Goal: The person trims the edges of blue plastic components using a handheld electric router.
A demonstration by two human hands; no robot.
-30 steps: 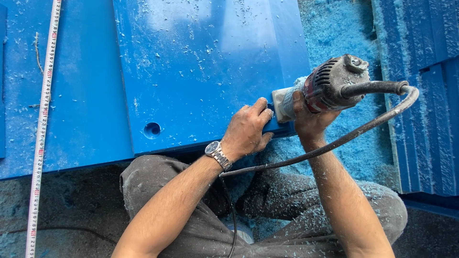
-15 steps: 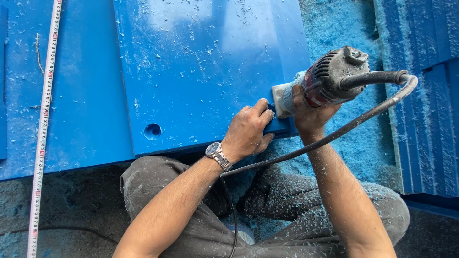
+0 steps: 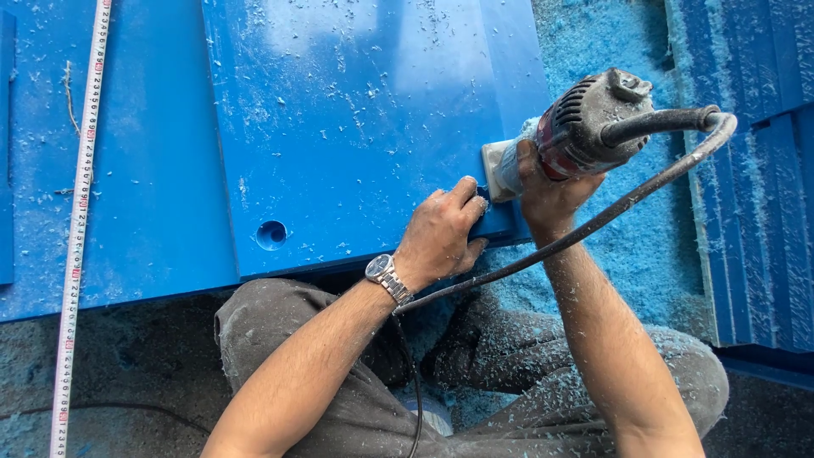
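Fingers (image 3: 462, 199) of the left hand (image 3: 441, 233) are pressed flat and slightly curled on the near right corner of the blue plastic sheet (image 3: 365, 127), nothing being gripped. At the sheet's right edge, just beyond those fingertips, a trim router (image 3: 585, 127) is clasped from below by the right hand (image 3: 547, 191), fingers wrapped around its body. A black power cable (image 3: 610, 212) is seen trailing from the tool across the right forearm. A measuring tape (image 3: 80, 195) is laid well apart, at the left, and blue shavings (image 3: 644, 246) are scattered about.
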